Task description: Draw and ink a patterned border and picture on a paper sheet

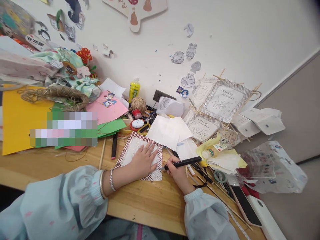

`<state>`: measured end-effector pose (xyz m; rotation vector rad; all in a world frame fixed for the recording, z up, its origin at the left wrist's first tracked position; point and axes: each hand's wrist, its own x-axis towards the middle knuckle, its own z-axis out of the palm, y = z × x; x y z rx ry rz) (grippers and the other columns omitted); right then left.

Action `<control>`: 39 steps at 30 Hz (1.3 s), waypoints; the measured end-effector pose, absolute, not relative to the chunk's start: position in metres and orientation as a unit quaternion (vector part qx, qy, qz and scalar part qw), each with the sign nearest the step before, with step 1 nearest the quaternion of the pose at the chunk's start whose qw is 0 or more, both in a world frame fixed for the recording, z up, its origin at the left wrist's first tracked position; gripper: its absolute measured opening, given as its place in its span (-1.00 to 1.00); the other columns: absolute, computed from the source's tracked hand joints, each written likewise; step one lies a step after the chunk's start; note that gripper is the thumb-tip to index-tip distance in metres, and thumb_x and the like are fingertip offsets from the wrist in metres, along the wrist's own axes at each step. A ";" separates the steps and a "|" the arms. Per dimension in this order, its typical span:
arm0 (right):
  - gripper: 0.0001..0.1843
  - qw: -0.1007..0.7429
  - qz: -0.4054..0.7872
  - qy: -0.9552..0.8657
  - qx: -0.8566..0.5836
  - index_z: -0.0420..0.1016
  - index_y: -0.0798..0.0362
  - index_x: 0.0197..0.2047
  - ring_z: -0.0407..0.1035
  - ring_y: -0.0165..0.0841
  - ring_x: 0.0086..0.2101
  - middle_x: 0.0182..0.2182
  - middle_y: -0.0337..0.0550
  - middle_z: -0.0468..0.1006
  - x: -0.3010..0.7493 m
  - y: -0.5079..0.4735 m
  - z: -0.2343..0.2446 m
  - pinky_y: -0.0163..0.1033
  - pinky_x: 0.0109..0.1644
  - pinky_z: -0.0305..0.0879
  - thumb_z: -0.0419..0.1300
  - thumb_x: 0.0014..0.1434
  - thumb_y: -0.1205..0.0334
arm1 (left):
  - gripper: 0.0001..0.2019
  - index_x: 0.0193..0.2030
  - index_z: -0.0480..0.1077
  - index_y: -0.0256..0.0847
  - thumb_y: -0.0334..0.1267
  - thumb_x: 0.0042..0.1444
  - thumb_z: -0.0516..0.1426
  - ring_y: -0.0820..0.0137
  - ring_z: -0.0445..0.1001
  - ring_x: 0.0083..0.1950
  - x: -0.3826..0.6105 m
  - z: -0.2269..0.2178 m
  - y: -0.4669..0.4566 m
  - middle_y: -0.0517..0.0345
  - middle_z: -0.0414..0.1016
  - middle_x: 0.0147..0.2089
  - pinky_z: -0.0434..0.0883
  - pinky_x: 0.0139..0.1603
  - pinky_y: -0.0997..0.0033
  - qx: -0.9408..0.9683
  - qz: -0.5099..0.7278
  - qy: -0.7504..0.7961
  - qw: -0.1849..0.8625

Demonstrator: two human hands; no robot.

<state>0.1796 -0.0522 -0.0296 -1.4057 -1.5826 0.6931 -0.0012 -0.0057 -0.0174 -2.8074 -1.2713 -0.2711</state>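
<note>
A sheet of paper (pixel 127 156) with a red-brown crosshatched border and a line drawing in its middle lies on the wooden table (pixel 145 203). My left hand (pixel 143 161) rests flat on this sheet with its fingers spread, covering part of the drawing. In my right hand (pixel 177 173) is a black marker (pixel 186 162), its tip touching or just over the sheet's lower right edge, where the border is paler. To the left of the sheet lies another dark marker (pixel 114 146) with a red end.
Coloured paper (pixel 25 116) and twine (pixel 60 95) are piled at left. Behind the sheet stand a yellow bottle (pixel 134 89) and a twine ball (pixel 138 104). Framed drawings (pixel 221 101) on sticks lean at the wall. A phone (pixel 246 205) and thin sticks lie at right.
</note>
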 end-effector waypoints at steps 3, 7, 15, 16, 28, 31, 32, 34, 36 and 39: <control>-0.73 0.423 0.288 -0.646 -0.566 0.23 -0.01 -0.58 0.21 -0.40 -0.59 -0.68 -0.35 0.30 0.178 -0.053 -0.026 -0.32 -0.49 0.10 0.07 0.13 0.14 | -0.42 0.32 0.16 -0.29 -0.02 0.23 0.02 -0.02 -0.05 0.39 -0.001 -0.019 -0.005 -0.24 0.07 0.35 0.04 0.28 -0.06 -0.905 -0.089 -0.416 0.026; -0.75 0.407 0.271 -0.662 -0.568 0.23 -0.02 -0.57 0.20 -0.39 -0.57 -0.67 -0.35 0.29 0.174 -0.053 -0.020 -0.29 -0.45 0.13 0.07 0.11 0.17 | -0.41 0.32 0.15 -0.28 -0.01 0.23 0.02 -0.02 -0.04 0.39 -0.001 -0.020 -0.004 -0.24 0.06 0.36 0.04 0.28 -0.07 -0.905 -0.092 -0.415 0.027; -0.75 0.444 0.306 -0.630 -0.559 0.20 0.00 -0.63 0.18 -0.40 -0.58 -0.67 -0.33 0.28 0.178 -0.053 -0.027 -0.30 -0.48 0.10 0.02 0.07 0.26 | -0.42 0.31 0.16 -0.31 -0.03 0.23 0.00 -0.03 -0.06 0.39 -0.001 -0.023 -0.003 -0.24 0.08 0.35 0.00 0.29 -0.08 -0.901 -0.106 -0.419 0.026; -0.74 0.453 0.305 -0.622 -0.561 0.19 0.00 -0.63 0.18 -0.41 -0.58 -0.67 -0.33 0.29 0.178 -0.053 -0.028 -0.30 -0.48 0.10 0.02 0.07 0.27 | -0.42 0.31 0.16 -0.32 -0.03 0.23 0.00 -0.04 -0.07 0.39 -0.001 -0.023 -0.002 -0.25 0.08 0.35 0.00 0.29 -0.08 -0.900 -0.106 -0.423 0.025; -0.72 0.526 0.296 -0.566 -0.562 0.16 -0.01 -0.62 0.09 -0.44 -0.65 -0.72 -0.38 0.19 0.176 -0.057 -0.019 -0.32 -0.56 0.02 0.02 0.10 0.23 | -0.42 0.28 0.21 -0.36 -0.03 0.23 -0.01 -0.03 -0.03 0.39 0.000 -0.022 -0.002 -0.24 0.08 0.35 0.03 0.28 -0.07 -0.893 -0.112 -0.433 0.056; -0.73 0.462 0.311 -0.605 -0.568 0.22 -0.01 -0.60 0.15 -0.43 -0.64 -0.72 -0.36 0.28 0.176 -0.054 -0.023 -0.32 -0.55 0.07 0.05 0.11 0.17 | -0.43 0.27 0.22 -0.38 -0.04 0.23 -0.01 -0.02 -0.06 0.39 0.000 -0.021 -0.002 -0.25 0.07 0.35 0.04 0.28 -0.07 -0.895 -0.114 -0.427 0.057; -0.73 0.444 0.310 -0.617 -0.571 0.23 -0.01 -0.59 0.18 -0.42 -0.63 -0.71 -0.35 0.30 0.176 -0.053 -0.025 -0.32 -0.54 0.09 0.06 0.11 0.16 | -0.44 0.27 0.22 -0.39 -0.04 0.23 -0.01 -0.03 -0.06 0.39 0.000 -0.021 -0.002 -0.26 0.07 0.35 0.03 0.28 -0.07 -0.896 -0.115 -0.426 0.056; -0.73 0.429 0.298 -0.632 -0.573 0.24 -0.02 -0.59 0.22 -0.40 -0.60 -0.69 -0.34 0.33 0.176 -0.052 -0.026 -0.32 -0.52 0.12 0.07 0.11 0.14 | -0.43 0.27 0.23 -0.40 -0.05 0.23 -0.01 -0.04 -0.06 0.39 0.000 -0.021 -0.002 -0.28 0.07 0.35 0.03 0.29 -0.08 -0.896 -0.115 -0.426 0.054; -0.74 0.425 0.294 -0.639 -0.569 0.25 -0.02 -0.58 0.24 -0.39 -0.58 -0.68 -0.34 0.33 0.176 -0.052 -0.027 -0.31 -0.51 0.13 0.07 0.12 0.13 | -0.43 0.27 0.23 -0.40 -0.05 0.23 0.00 -0.05 -0.06 0.39 0.000 -0.021 -0.002 -0.29 0.07 0.35 0.02 0.29 -0.08 -0.896 -0.115 -0.425 0.051; -0.75 0.418 0.294 -0.653 -0.559 0.24 -0.02 -0.56 0.22 -0.39 -0.58 -0.67 -0.35 0.31 0.175 -0.052 -0.025 -0.30 -0.49 0.12 0.08 0.12 0.16 | -0.44 0.26 0.23 -0.40 -0.06 0.23 0.01 -0.06 -0.06 0.39 0.000 -0.021 -0.002 -0.29 0.09 0.34 0.03 0.28 -0.09 -0.897 -0.111 -0.425 0.048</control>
